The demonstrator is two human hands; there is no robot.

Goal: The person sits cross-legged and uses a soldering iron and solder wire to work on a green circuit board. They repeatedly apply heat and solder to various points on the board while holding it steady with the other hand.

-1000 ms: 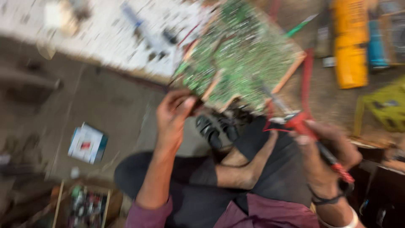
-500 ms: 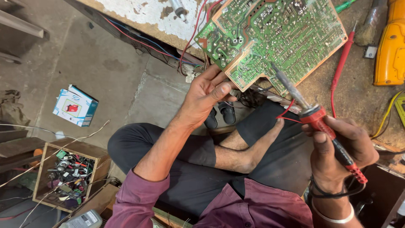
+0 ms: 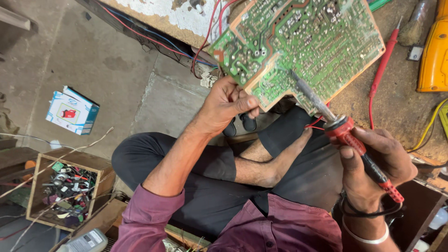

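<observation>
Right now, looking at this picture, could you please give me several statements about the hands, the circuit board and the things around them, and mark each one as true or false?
1. The right hand holds a red-handled soldering iron with its tip on the green circuit board. True.
2. The left hand rests flat on the floor. False: it grips the lower edge of the circuit board.
3. A small blue and white box lies on the concrete floor. True.
4. The wooden crate holds nothing. False: it holds small parts and wires.
5. The person stands at a tall bench. False: the person sits with legs crossed.
</observation>
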